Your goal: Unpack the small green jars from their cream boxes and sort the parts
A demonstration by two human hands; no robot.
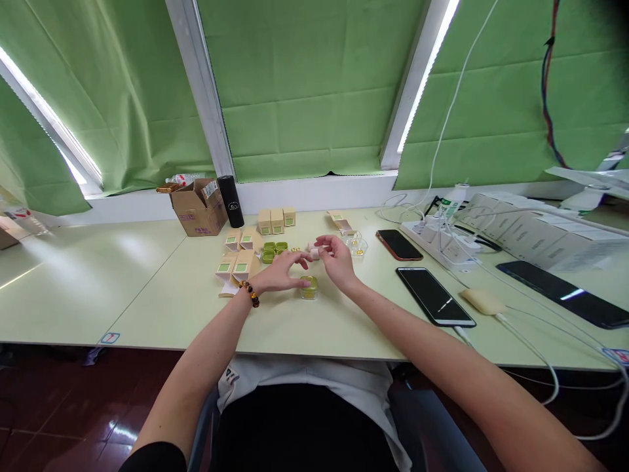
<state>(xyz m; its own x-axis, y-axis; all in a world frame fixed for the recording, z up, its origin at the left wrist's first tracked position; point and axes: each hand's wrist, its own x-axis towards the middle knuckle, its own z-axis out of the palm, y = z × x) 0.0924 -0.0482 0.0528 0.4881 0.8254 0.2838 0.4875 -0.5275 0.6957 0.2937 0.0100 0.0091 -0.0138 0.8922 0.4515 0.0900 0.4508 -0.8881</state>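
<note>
While the spread left hand (282, 271) touches a clear-and-green box (309, 288), the right hand (338, 259) pinches something pale (314, 253).

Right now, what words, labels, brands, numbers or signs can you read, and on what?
No text is clear enough to quote.
Small beige cartons: green squares on front, any lettering too small.
Brown cardboard box: purple print and white label, too small.
Black cylinder: white logo, too small.
White boxes: grey print, blurred.
Blue-framed table-edge sticker at left: mark inside too small.
White cloth tag: dark triangle, lettering too small.
</note>
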